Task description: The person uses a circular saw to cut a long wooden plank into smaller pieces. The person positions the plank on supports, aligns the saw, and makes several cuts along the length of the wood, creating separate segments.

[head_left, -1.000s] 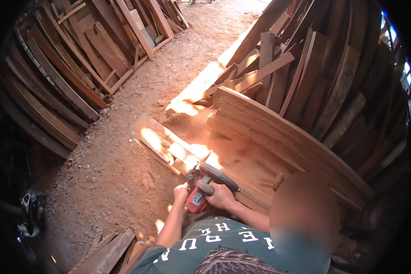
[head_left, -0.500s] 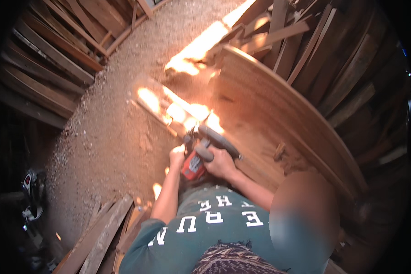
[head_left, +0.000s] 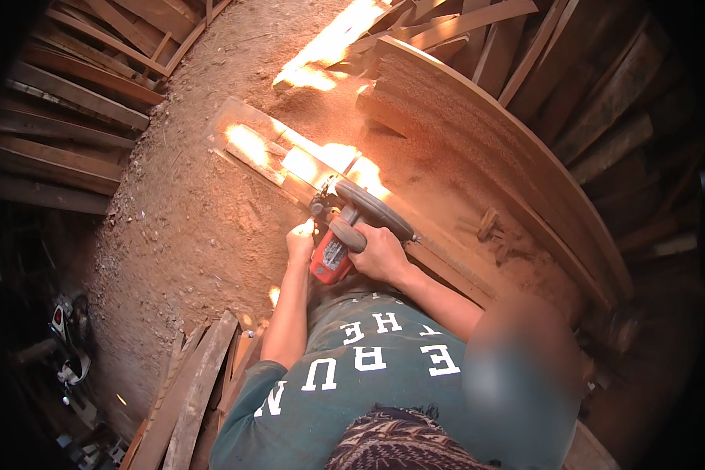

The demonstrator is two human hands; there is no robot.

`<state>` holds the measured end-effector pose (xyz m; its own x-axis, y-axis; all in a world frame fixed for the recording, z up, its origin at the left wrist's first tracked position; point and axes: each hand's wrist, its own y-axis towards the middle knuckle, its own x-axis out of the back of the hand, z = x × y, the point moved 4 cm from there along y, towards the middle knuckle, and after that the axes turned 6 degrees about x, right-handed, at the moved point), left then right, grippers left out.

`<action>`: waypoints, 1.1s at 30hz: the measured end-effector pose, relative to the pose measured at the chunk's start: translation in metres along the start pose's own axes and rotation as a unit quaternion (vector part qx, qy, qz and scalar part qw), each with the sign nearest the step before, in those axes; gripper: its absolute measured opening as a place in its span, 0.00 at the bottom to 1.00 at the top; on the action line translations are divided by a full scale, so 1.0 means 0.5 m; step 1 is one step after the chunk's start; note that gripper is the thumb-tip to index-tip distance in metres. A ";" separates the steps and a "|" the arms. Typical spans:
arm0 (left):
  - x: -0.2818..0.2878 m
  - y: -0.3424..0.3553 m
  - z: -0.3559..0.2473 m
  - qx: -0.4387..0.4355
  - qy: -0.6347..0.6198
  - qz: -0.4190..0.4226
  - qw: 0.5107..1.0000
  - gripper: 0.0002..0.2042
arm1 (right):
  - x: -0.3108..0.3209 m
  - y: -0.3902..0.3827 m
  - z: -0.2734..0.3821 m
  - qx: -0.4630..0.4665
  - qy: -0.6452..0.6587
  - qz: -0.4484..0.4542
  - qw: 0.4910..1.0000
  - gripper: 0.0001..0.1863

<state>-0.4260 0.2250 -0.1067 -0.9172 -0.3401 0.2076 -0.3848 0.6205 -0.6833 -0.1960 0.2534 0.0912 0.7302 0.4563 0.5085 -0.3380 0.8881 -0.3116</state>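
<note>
A circular saw (head_left: 338,254) with a red motor housing and a round grey blade guard sits in front of my body. My right hand (head_left: 380,254) is wrapped round its rear handle. Closed at the saw's left side, my left hand (head_left: 301,240) grips a small part by the black knob; its fingertips are partly hidden. Under the saw's front lies a narrow wooden workpiece (head_left: 225,116), partly washed out by bright sunlight. The blade itself is hidden by the guard.
A long curved board (head_left: 517,168) with sawdust beside it runs along the right. Planks lean at the upper left (head_left: 78,117) and upper right (head_left: 525,70). More boards (head_left: 192,399) lie at the lower left, near a motorbike (head_left: 70,345). A small wooden piece (head_left: 489,225) lies right of the saw.
The surroundings have shifted slightly upward in view, and the picture is sharper. Both hands keep their hold on the saw, which has barely moved in view.
</note>
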 end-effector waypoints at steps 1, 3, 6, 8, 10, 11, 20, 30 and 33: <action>0.001 0.002 -0.002 -0.002 -0.008 0.000 1.000 0.15 | -0.001 0.003 0.001 0.003 0.001 -0.003 1.000 0.16; 0.004 0.008 -0.004 0.004 0.009 0.005 1.000 0.14 | -0.002 0.008 0.005 0.011 0.003 -0.008 1.000 0.15; 0.012 0.023 -0.004 -0.009 0.020 0.014 1.000 0.14 | -0.003 0.014 0.012 -0.009 0.006 0.000 1.000 0.18; 0.021 0.037 0.002 -0.018 0.024 0.015 0.999 0.14 | -0.005 0.020 0.019 -0.009 0.010 0.000 1.000 0.18; 0.024 0.041 -0.001 -0.020 0.029 0.014 0.999 0.14 | -0.006 0.024 0.023 0.001 0.010 -0.010 1.000 0.16; 0.027 0.042 -0.004 -0.025 0.039 0.012 0.999 0.15 | -0.007 0.027 0.026 0.013 0.009 -0.018 1.000 0.14; 0.042 0.054 -0.029 -0.032 0.027 0.011 0.999 0.16 | -0.023 0.054 0.041 -0.003 0.007 -0.012 1.000 0.15; 0.066 0.087 -0.029 -0.079 0.031 0.022 0.996 0.16 | -0.039 0.074 0.052 0.011 -0.005 -0.031 0.999 0.14; 0.075 0.112 -0.018 -0.069 0.044 0.019 0.996 0.17 | -0.049 0.088 0.052 0.015 -0.011 -0.029 0.999 0.14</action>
<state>-0.4826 0.2532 -0.1309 -0.9344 -0.2559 0.2477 -0.3550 0.7253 -0.5899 -0.2444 0.2828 0.0858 0.7358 0.4049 0.5428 -0.3137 0.9142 -0.2567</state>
